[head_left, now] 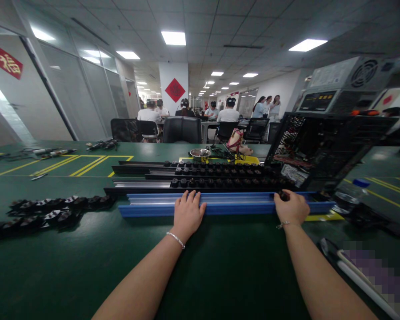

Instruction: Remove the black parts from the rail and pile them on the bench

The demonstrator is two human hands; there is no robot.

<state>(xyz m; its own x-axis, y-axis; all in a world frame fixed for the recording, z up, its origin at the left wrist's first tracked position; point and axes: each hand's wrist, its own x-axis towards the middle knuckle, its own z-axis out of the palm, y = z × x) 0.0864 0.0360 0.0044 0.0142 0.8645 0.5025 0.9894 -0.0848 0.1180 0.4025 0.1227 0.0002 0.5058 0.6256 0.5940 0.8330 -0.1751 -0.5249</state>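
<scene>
A long blue rail [240, 203] lies across the green table in front of me. My left hand [187, 213] rests on its near edge, with its fingers stretched flat over the channel. My right hand [290, 207] is at the rail's right part, fingers curled around a small black part [282, 194]. Behind the blue rail lie three black rails [146, 184] filled with rows of small black parts [226, 174].
Loose black parts [46, 211] lie in rows at the left. An open computer case [323, 146] stands at the right, with a water bottle [348, 195] beside it. A metal dish [200, 153] and tools [53, 152] sit farther back. People sit at desks beyond.
</scene>
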